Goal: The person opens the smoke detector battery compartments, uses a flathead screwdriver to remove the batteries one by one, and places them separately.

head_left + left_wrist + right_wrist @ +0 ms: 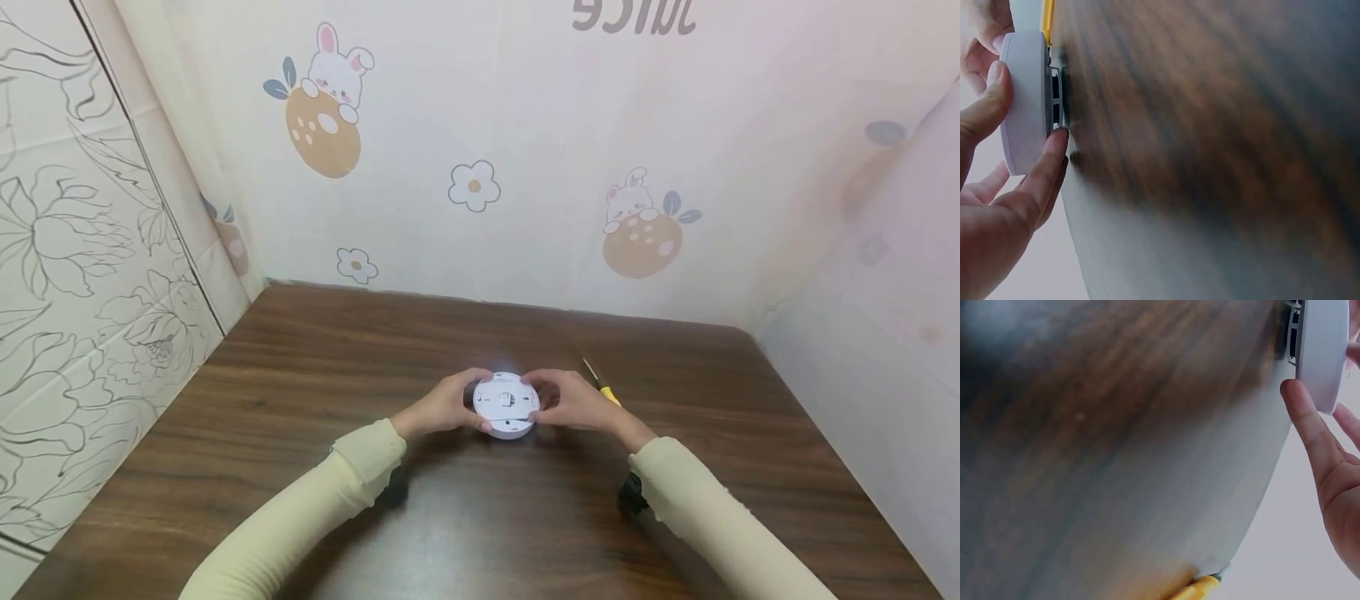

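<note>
A round white smoke detector (507, 398) is held between both hands over the middle of the table, its back plate facing up. My left hand (444, 405) grips its left side, thumb near the front edge and fingers round the far edge. The right hand (576, 402) grips the opposite side in the same way. In the left wrist view, the slotted part (1057, 97) of the detector faces the tabletop, close over it. A left fingertip reaches that slotted side. The right wrist view shows the detector's smooth side wall (1324, 356) with a right finger along its edge.
A screwdriver with a yellow handle (610, 395) lies on the dark wooden table (360, 333), just beyond the right hand. A printed curtain (480, 100) hangs behind the table's back edge. Flower-patterned panels (67, 250) stand on the left.
</note>
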Tool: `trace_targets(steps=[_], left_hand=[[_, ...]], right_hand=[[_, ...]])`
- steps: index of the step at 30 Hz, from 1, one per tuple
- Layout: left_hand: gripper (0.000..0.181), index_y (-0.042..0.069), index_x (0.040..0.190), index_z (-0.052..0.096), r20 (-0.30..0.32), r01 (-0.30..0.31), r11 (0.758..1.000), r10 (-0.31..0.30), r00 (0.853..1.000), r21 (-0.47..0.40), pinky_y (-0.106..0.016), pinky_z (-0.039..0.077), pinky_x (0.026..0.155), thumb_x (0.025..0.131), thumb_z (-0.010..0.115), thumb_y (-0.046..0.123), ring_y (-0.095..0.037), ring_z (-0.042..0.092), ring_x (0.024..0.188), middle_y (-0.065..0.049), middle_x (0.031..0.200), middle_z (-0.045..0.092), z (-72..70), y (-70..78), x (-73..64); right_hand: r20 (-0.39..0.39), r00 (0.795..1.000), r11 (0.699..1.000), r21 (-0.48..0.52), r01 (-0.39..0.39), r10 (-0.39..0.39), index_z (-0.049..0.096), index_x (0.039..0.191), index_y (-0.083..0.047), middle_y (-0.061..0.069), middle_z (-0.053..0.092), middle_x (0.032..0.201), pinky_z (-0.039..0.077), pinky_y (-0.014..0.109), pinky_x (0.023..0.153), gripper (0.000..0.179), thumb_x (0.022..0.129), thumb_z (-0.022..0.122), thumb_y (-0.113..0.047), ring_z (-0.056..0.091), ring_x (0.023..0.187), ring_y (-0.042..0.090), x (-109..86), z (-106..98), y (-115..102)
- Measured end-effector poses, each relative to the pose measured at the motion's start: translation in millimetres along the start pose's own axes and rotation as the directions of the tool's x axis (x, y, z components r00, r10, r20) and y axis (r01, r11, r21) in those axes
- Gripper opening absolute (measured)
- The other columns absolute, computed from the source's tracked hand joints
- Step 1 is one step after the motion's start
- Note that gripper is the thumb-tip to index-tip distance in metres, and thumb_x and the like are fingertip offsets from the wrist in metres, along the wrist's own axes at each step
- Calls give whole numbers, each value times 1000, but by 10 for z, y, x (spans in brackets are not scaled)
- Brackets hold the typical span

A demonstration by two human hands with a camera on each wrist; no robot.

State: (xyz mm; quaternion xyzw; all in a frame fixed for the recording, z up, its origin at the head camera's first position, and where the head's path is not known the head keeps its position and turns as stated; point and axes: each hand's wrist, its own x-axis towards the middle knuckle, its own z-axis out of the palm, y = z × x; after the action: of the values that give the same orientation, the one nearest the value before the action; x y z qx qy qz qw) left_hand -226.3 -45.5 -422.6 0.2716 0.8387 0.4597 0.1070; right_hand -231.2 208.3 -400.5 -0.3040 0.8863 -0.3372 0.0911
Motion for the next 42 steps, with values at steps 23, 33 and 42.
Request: trace_targets(steps=[23,33,42], left_hand=[[87,6,146,38,63,69,995,-64,996,-72,-48,27,111,73,84,10,-28,37,131,-14,145,40,-11,-20,32],[86,5,145,39,53,61,997,-59,997,-40,-49,29,110,73,84,12,-30,38,129,-17,143,42,-15,-20,40],[87,6,145,39,41,70,997,-69,997,-27,-50,29,110,72,85,14,-29,39,128,-15,142,43,-5,-32,34]], right_hand=[[83,996,976,-219,-22,41,64,117,-6,3,49,109,47,33,84,53,72,85,-25,41,103,20,209,-77,-238],[138,988,983,-176,-44,69,58,115,-2,5,56,106,50,33,85,59,69,87,-25,50,96,21,326,-129,-178],[89,986,990,-4,-140,139,71,100,-13,0,64,87,52,32,71,22,80,79,-14,56,80,20,355,-175,-75]])
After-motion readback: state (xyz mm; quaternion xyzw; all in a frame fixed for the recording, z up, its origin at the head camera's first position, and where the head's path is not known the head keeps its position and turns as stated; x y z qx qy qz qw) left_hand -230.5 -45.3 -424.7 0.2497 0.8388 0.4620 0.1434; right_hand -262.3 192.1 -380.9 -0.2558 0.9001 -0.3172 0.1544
